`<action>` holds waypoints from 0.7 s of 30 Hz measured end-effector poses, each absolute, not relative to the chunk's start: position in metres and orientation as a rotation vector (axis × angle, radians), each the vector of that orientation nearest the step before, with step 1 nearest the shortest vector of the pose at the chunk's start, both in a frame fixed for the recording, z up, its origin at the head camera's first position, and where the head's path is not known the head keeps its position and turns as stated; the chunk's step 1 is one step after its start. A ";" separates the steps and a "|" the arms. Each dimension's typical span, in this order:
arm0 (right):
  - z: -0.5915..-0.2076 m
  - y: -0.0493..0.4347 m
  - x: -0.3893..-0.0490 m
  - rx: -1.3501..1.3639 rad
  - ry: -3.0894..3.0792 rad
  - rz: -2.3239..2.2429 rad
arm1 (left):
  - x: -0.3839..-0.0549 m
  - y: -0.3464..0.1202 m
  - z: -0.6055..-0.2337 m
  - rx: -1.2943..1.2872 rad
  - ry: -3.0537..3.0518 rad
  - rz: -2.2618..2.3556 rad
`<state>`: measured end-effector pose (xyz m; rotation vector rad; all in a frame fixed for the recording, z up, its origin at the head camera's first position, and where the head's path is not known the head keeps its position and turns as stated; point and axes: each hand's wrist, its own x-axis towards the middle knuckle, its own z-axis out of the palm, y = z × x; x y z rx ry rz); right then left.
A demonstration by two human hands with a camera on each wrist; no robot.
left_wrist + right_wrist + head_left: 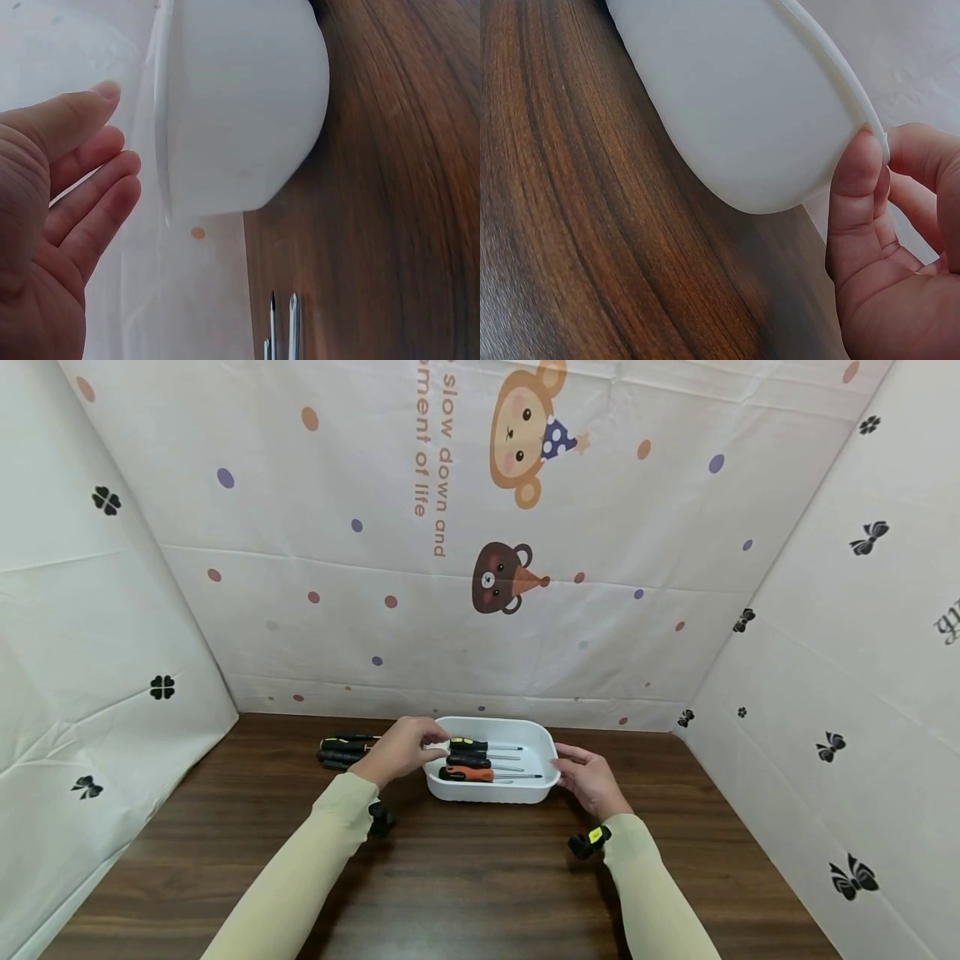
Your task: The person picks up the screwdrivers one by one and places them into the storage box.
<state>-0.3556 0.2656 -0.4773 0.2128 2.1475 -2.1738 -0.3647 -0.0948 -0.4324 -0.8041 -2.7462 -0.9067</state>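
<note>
A white plastic tray (487,793) stands towards the back of the wooden table. Several screwdrivers lie side by side inside it, among them an orange-and-black one (467,774) and a black-and-yellow one (469,744), shafts pointing right. My right hand (588,779) pinches the tray's right rim between thumb and fingers, as the right wrist view also shows. Over the tray's left end, my left hand (405,747) hovers with bent, loose fingers. In the left wrist view, that hand (52,202) holds nothing and stays apart from the tray wall (240,112).
More black-handled screwdrivers (341,750) lie on the table left of the tray, partly behind my left hand. Their metal shafts (294,322) show in the left wrist view. Printed white sheets (420,635) enclose the back and sides of the table (465,885).
</note>
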 end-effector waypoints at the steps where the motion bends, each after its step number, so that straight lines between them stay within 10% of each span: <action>1: -0.477 0.266 -0.356 0.217 2.147 -2.174 | -0.364 -0.097 -0.433 -0.803 -2.743 -0.911; 21: -0.476 0.266 -0.355 0.236 2.141 -2.172 | -0.347 -0.154 -0.450 -0.694 -2.656 -1.093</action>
